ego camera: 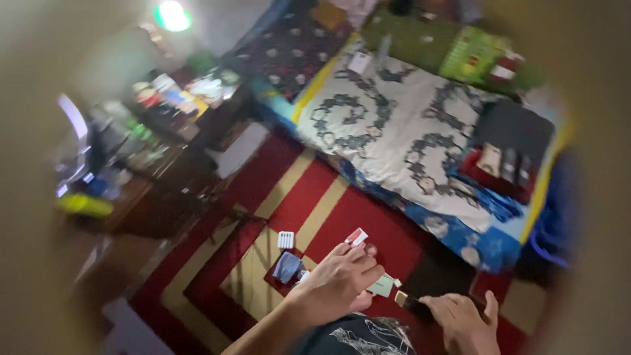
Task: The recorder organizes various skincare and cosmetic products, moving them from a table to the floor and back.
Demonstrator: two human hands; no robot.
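While the left hand (338, 279) curls over a pale green card (382, 286) on the red-and-gold rug (315, 204), the right hand (463, 322), just right of that card, pinches a small dark tool (411, 302) pointing leftward toward it.

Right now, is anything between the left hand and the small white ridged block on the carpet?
Nothing visible blocks it. The left hand holds a red-and-white card; only bare red-and-tan carpet separates it from the white block.
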